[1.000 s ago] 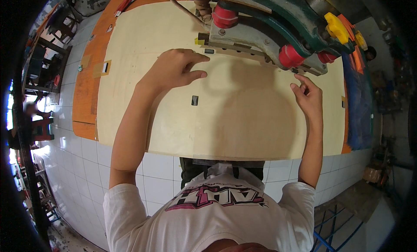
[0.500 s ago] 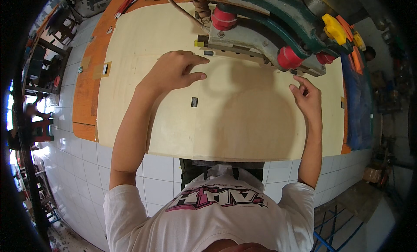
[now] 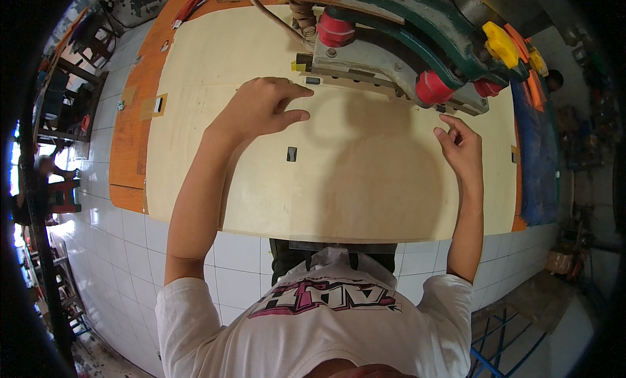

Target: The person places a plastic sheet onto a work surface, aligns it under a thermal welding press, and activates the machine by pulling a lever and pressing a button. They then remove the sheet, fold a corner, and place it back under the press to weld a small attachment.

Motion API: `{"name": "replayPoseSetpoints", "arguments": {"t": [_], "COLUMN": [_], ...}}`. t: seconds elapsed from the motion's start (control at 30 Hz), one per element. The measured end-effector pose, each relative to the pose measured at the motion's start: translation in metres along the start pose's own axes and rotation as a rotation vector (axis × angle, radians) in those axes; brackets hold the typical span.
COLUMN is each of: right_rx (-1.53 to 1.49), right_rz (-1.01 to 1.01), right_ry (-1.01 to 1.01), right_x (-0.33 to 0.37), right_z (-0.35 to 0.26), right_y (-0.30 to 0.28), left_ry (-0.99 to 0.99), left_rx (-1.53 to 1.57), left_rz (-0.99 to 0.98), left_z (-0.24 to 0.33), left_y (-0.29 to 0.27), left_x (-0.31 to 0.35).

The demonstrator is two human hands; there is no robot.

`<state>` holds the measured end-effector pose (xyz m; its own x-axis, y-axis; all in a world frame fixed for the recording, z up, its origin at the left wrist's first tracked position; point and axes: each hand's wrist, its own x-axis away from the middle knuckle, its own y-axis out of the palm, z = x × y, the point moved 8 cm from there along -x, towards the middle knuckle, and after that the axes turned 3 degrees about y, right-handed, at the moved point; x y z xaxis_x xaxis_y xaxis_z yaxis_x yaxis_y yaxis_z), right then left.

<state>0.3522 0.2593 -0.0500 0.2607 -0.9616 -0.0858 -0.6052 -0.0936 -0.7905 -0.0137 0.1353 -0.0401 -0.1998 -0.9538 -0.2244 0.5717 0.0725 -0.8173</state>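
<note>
My left hand (image 3: 270, 104) rests over a pale cream sheet (image 3: 215, 58) that covers most of the table; its thumb and forefinger are apart with nothing between them. Just beyond the forefinger's tip lies a small dark block (image 3: 313, 81). A similar dark block (image 3: 291, 154) sits nearer to me. On the right, my right hand (image 3: 462, 143) has its forefinger and thumb parted near the front edge of a machine head (image 3: 365, 65), which is grey metal with a green frame and red knobs. Its other fingers are curled, and no object shows in it.
The orange-brown table (image 3: 127, 176) shows at the left, with a small white piece (image 3: 158, 105) on tape. A yellow knob (image 3: 502, 44) juts from the machine. Blue sheeting (image 3: 540, 163) hangs at the right edge. White floor tiles (image 3: 238, 251) lie below.
</note>
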Motion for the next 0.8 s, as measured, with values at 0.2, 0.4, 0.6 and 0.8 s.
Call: {"name": "replayPoseSetpoints", "arguments": {"t": [0.2,0.4,0.6,0.8], "right_rx": [0.008,-0.006,-0.001,-0.019], "right_rz": [0.002,0.004,0.004,0.001], "right_ry": [0.005,-0.005,-0.009,-0.012], "right_x": [-0.0003,-0.0005,-0.0004,-0.0009], "right_z": [-0.0003,0.0011,0.0000,0.0023], "right_y": [0.0000,0.0005,0.0000,0.0009], "left_ry": [0.037,0.025,0.015,0.015], "left_rx": [-0.005,0.001,0.013,0.017], "left_rz": [0.030,0.030,0.022,0.029], "left_z": [0.0013,-0.0013,-0.0007,-0.0015], "left_y": [-0.0019,-0.0002,-0.0004,-0.0002], "left_x": [0.0005,0.0004,0.0005,0.0006]}}
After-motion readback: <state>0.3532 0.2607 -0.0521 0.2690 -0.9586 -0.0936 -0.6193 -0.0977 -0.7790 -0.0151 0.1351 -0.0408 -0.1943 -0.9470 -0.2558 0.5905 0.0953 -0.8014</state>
